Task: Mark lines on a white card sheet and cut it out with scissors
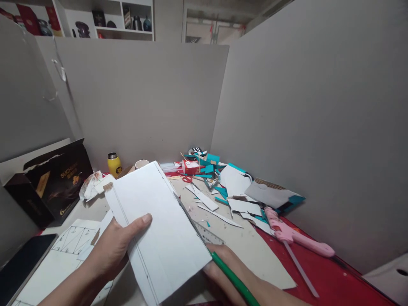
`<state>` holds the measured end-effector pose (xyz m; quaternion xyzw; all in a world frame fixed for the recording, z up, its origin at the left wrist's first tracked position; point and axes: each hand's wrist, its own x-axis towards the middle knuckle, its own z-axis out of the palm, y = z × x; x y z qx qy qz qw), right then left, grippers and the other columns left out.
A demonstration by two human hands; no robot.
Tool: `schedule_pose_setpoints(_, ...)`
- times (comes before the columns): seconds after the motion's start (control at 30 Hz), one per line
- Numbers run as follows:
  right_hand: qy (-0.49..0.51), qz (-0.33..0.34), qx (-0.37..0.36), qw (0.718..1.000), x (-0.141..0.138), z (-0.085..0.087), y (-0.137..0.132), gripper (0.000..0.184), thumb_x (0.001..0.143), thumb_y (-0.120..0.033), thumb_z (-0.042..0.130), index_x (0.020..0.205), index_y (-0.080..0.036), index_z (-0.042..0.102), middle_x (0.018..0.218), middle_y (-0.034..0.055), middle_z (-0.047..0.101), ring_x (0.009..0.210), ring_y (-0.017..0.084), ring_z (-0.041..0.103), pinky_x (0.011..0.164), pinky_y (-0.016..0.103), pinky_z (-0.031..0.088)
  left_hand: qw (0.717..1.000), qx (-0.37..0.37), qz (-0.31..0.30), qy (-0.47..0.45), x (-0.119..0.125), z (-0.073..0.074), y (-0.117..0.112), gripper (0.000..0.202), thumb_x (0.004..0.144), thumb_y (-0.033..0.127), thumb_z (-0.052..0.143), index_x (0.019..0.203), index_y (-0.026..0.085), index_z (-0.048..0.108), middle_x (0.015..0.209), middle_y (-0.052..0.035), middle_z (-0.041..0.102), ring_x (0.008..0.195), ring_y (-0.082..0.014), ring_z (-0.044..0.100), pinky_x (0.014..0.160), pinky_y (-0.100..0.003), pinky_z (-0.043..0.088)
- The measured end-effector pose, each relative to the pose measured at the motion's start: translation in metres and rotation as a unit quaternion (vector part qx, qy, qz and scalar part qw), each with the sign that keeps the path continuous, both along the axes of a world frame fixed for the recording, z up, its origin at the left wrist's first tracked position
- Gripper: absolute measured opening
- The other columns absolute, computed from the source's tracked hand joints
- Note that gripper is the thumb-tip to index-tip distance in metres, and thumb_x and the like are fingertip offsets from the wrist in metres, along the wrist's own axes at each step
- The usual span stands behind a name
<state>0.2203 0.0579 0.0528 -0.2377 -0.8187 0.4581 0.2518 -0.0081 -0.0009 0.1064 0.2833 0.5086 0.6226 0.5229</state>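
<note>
A white board, folded or layered cardboard with pencil lines along its left side, is tilted up in front of me. My left hand grips its left edge, thumb on top and fingers underneath. At the lower right edge, my right hand is closed around a green-handled cutting tool. The tool's dark, narrow blade runs along the board's right edge; its exact type is partly hidden. Beneath that edge, a clear ruler lies on the table. White offcuts are scattered beyond it.
A pink glue gun with a glue stick lies on red cloth at right. Red scissors and teal scraps lie farther back. A yellow bottle, a cup, a black box and a drawn sheet are left. Grey partitions surround the table.
</note>
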Motion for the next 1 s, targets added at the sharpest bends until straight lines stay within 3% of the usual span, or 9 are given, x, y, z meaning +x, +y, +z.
schedule_pose_setpoints(0.1,-0.027,0.026,0.020,0.999,0.000,0.003,0.004,0.044,0.098,-0.047,0.037,0.087,-0.015,0.065,0.084,0.0049,0.063,0.074,0.018,0.054,0.069,0.025,0.048,1.000,0.001,-0.005,0.001,0.000,-0.001,-0.001,0.086,0.071,0.030,0.081,0.146,0.020,0.040,0.106,-0.0135,0.076,0.096,-0.0327,0.072,0.096,-0.046,0.050)
schedule_pose_setpoints(0.33,-0.019,0.046,0.155,0.987,-0.001,0.003,0.001,0.039,0.098,-0.039,0.037,0.092,-0.016,0.068,0.092,0.0079,0.066,0.079,0.020,0.057,0.077,0.029,0.048,1.000,-0.007,0.004,-0.005,0.001,-0.003,0.000,0.086,0.069,0.029,0.082,0.145,0.020,0.043,0.103,-0.0132,0.077,0.096,-0.0348,0.071,0.093,-0.046,0.053)
schedule_pose_setpoints(0.53,-0.018,0.054,0.112,0.992,0.004,0.006,0.004,0.041,0.100,-0.040,0.034,0.093,-0.017,0.067,0.088,0.0061,0.067,0.076,0.019,0.057,0.071,0.026,0.048,1.000,0.017,0.007,0.004,0.003,-0.001,0.000,0.087,0.067,0.032,0.083,0.144,0.019,0.045,0.102,-0.0138,0.078,0.094,-0.0343,0.072,0.095,-0.047,0.051)
schedule_pose_setpoints(0.63,-0.007,0.065,0.096,0.993,0.004,0.011,0.006,0.038,0.098,-0.042,0.039,0.096,-0.017,0.067,0.093,0.0064,0.068,0.081,0.020,0.058,0.076,0.026,0.049,1.000,0.014,0.006,0.007,0.004,-0.002,-0.001,0.089,0.067,0.033,0.083,0.145,0.020,0.043,0.103,-0.0141,0.077,0.094,-0.0352,0.072,0.093,-0.049,0.051)
schedule_pose_setpoints(0.8,-0.023,0.092,0.100,0.990,0.002,0.020,0.004,0.039,0.101,-0.034,0.032,0.100,-0.018,0.068,0.095,0.0068,0.070,0.089,0.022,0.062,0.086,0.030,0.048,1.000,0.005,-0.006,0.011,0.004,-0.004,0.000,0.089,0.069,0.034,0.082,0.146,0.020,0.040,0.104,-0.0145,0.077,0.094,-0.0364,0.071,0.092,-0.051,0.052)
schedule_pose_setpoints(1.0,-0.014,0.082,0.148,0.985,0.001,0.015,0.002,0.029,0.096,-0.033,0.045,0.097,-0.020,0.070,0.095,0.0065,0.070,0.091,0.023,0.062,0.085,0.030,0.049,1.000,0.005,0.000,0.009,0.003,-0.006,0.002,0.089,0.068,0.033,0.082,0.146,0.020,0.041,0.103,-0.0116,0.077,0.096,-0.0333,0.071,0.096,-0.045,0.050)
